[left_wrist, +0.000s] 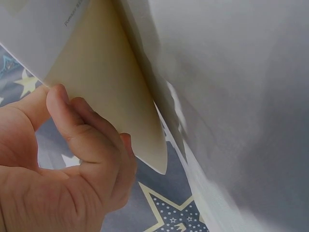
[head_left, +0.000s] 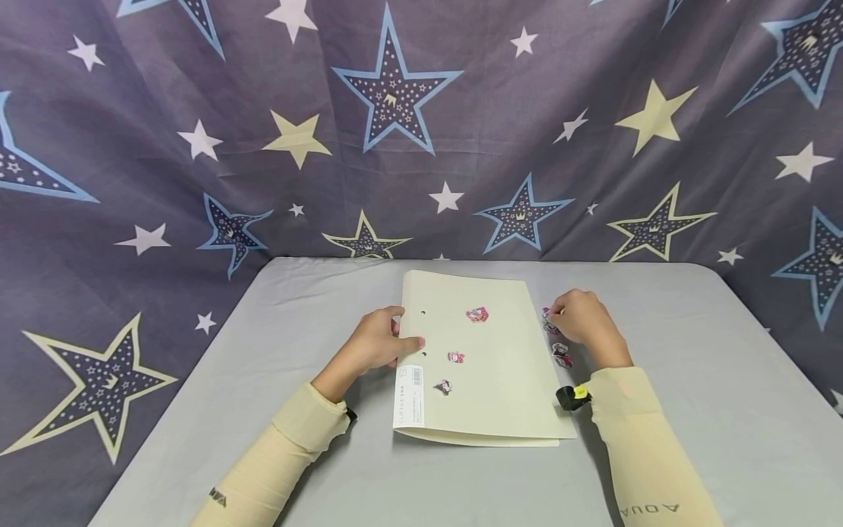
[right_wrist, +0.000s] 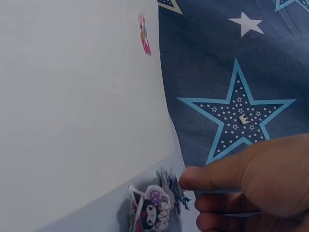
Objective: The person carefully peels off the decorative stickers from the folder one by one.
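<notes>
A cream file folder (head_left: 490, 380) lies on the table with several small cartoon stickers on its cover: a pink one (head_left: 477, 315), a smaller pink one (head_left: 456, 357) and a dark one (head_left: 443, 386). My left hand (head_left: 378, 338) grips the folder's left edge, thumb on top and fingers beneath; the left wrist view shows that hand (left_wrist: 82, 154) at the raised spine. Beyond the folder's right side, my right hand (head_left: 586, 322) pinches at a small sticker pile (head_left: 549, 322). Nearer me lies a second pile with a black-hooded cartoon figure (right_wrist: 150, 215). The exact sticker between the fingertips is partly hidden.
A grey cloth covers the table (head_left: 691, 410). Behind it hangs a dark curtain (head_left: 421, 168) patterned with stars. A white label (head_left: 410, 397) runs along the folder's lower left edge, and two small holes sit near its spine.
</notes>
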A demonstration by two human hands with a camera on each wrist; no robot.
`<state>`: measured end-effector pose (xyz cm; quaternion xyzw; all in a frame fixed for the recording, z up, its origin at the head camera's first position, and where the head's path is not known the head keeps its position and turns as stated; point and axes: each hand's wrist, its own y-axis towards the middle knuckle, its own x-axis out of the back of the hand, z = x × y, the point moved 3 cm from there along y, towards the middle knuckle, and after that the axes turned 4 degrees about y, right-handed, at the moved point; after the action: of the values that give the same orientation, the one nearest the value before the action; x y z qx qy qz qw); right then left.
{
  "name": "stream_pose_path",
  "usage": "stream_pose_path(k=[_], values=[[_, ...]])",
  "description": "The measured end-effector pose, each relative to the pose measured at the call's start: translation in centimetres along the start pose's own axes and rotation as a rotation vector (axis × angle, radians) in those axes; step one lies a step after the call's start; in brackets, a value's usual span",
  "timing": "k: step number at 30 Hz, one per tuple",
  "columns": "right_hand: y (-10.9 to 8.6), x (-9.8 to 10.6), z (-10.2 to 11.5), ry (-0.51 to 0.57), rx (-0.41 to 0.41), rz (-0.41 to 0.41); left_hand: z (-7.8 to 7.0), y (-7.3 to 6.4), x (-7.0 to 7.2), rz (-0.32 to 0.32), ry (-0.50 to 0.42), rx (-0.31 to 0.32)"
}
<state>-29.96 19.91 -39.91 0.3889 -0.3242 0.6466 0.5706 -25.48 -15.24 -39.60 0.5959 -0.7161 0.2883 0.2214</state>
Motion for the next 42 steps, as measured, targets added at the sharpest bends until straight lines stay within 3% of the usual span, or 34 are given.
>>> stream_pose_path(k=[8, 19, 24, 35, 42], values=[[0.0, 0.2, 1.0, 0.055, 0.043, 0.016, -0.1, 0.0, 0.2, -0.004, -0.007, -0.006], [0.4, -0.2, 2.5, 0.055, 0.122, -0.009, -0.1, 0.3, 0.0, 0.014, -0.022, -0.008], [1.4, -0.8, 3.4, 0.029, 0.149, 0.004, -0.1, 0.3, 0.1, 0.008, -0.013, -0.004], [3.9, -2.2, 6.1, -0.096, 0.398, 0.033, -0.3, -0.1, 0.2, 0.004, -0.018, -0.007], [4.7, -3.0, 6.7, -0.063, 0.441, 0.071, -0.2, -0.1, 0.2, 0.008, -0.024, -0.001]])
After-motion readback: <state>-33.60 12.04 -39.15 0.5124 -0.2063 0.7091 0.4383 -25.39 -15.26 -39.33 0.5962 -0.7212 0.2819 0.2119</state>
